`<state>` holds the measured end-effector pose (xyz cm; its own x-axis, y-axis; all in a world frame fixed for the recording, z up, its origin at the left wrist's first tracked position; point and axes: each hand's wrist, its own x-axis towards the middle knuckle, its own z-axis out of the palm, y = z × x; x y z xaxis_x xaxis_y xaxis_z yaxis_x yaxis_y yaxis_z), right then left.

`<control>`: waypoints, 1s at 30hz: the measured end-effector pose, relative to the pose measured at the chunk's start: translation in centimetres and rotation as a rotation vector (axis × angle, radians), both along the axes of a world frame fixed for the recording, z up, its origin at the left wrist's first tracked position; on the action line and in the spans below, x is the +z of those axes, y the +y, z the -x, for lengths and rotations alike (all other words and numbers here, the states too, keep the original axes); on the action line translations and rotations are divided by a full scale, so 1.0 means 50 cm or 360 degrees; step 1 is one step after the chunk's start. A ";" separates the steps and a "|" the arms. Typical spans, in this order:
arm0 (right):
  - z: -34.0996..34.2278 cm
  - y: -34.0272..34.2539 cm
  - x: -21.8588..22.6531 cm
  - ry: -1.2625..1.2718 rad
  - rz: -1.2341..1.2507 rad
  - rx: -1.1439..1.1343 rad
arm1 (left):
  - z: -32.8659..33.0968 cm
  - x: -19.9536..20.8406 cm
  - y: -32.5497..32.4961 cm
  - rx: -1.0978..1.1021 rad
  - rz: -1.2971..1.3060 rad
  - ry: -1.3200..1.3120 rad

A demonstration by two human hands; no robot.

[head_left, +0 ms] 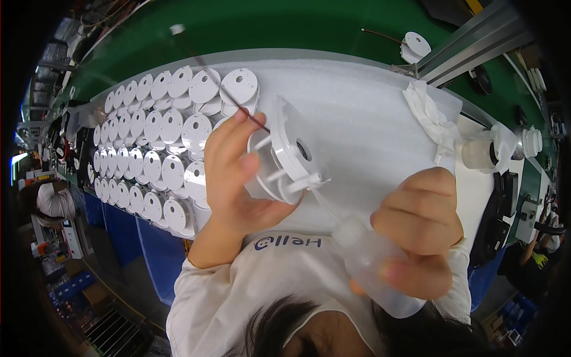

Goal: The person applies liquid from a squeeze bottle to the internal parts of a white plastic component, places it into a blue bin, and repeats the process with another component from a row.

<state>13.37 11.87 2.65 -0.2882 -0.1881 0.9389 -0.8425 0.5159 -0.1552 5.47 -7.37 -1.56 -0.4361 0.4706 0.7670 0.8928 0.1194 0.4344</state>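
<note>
Left hand point(231, 187) clamps a housing point(284, 138) over the desk point(285, 30), tilted presumably to present its edge to the nozzle point(327, 206) of the bottle point(376, 262) clasped, near right, in the right hand point(419, 229).

Open room is stretching across the white sheet point(369, 113) from held housing point(288, 157) to crumpled cloth point(429, 114), while disc rows point(153, 126) are crowding the left and a metal post point(476, 49) is barring far right

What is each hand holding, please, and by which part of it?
The left hand holds a white round housing by its left side; the right hand holds a translucent squeeze bottle around its body.
</note>
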 end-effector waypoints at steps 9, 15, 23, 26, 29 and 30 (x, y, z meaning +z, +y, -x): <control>0.002 -0.001 -0.001 -0.0081 -0.0072 -0.0004 | -0.006 -0.003 -0.001 -0.0026 -0.0204 -0.0426; 0.006 -0.003 -0.006 -0.0067 -0.0010 0.0014 | -0.014 0.001 0.002 -0.0098 -0.0269 -0.0648; 0.011 -0.003 -0.010 -0.0049 0.0017 0.0037 | -0.031 0.011 -0.009 -0.0289 -0.0705 -0.1533; 0.012 -0.004 -0.010 -0.0058 0.0014 0.0045 | -0.033 0.020 -0.006 -0.0277 -0.0768 -0.1694; 0.013 0.002 -0.005 -0.0064 -0.0034 0.0069 | -0.034 0.024 0.000 -0.0269 -0.0844 -0.1763; 0.012 0.004 -0.003 -0.0076 -0.0081 0.0097 | -0.033 0.025 -0.001 -0.0271 -0.0843 -0.1764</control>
<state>12.75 12.05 2.48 -0.3188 -0.2536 0.9133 -0.8648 0.4722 -0.1707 7.13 -7.40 -0.31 -0.9344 0.3291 0.1364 0.0001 -0.3825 0.9240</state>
